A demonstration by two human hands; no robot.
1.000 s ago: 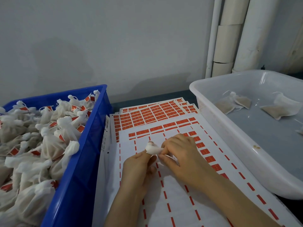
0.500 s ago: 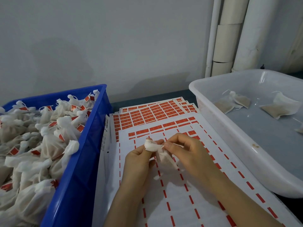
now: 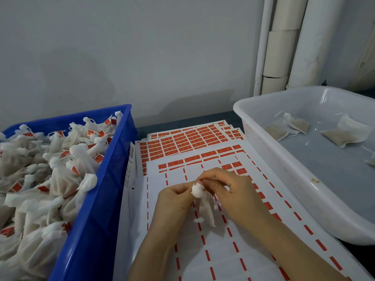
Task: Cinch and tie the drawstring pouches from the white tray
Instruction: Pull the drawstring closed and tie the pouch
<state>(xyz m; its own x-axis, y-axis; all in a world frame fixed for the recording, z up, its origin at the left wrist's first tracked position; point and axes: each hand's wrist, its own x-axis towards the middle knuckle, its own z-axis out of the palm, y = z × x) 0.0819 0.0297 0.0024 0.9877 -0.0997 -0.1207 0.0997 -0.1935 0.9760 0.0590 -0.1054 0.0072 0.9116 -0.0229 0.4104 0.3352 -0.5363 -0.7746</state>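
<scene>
Hold the gathered neck of the small white fabric pouch point(image 3: 197, 190) pinched in left hand point(image 3: 174, 197) fingers; pull the cord, apparently pinched by right hand point(image 3: 233, 191) fingers, snug before knotting.

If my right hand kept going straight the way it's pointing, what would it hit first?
The pouch it pinches, then the left hand just behind; beyond that probably the blue bin, depth unclear.

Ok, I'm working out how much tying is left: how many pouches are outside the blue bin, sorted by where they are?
Flat pouches in full view in the white tray: 3
Edge pouch, cut off by the frame, in the tray: 1
Held pouch, pinched by left hand and right hand: 1
Total: 5
</scene>
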